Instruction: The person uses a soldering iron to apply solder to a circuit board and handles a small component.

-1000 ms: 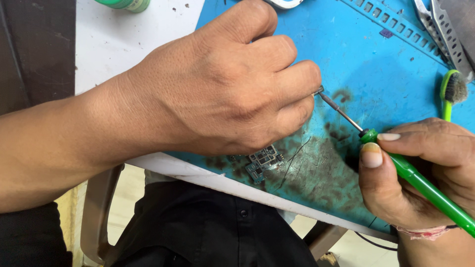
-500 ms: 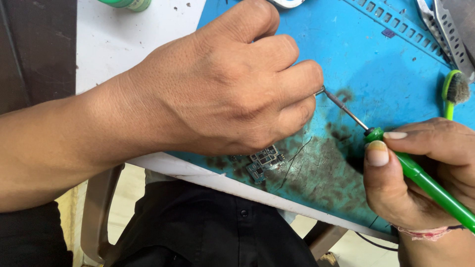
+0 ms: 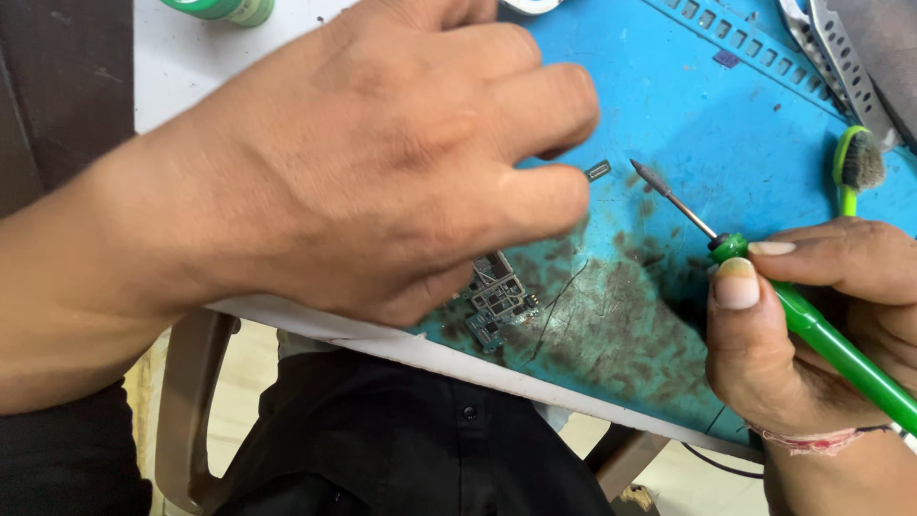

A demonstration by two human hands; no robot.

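My left hand (image 3: pixel 382 162) hovers over the blue work mat (image 3: pixel 688 105), fingers pinched together. A small grey metal piece (image 3: pixel 598 170) sticks out from its fingertips; whether a tool holds it is hidden. My right hand (image 3: pixel 812 325) grips a green soldering iron (image 3: pixel 831 339) like a pen. Its dark metal tip (image 3: pixel 638 170) points up-left and stops just right of the metal piece. A small circuit board (image 3: pixel 497 298) lies on the stained part of the mat, partly under my left hand.
A thin dark wire (image 3: pixel 559 301) lies beside the board. A green-handled brush (image 3: pixel 853 162) and metal tools (image 3: pixel 821 43) lie at the mat's right side. A green and white container (image 3: pixel 224 8) stands on the white table (image 3: pixel 191 67). The table edge runs just below the board.
My left hand has risen toward the camera, uncovering more of the circuit board. The small metal piece now shows at its fingertips, apart from the iron tip. My right hand barely moved.
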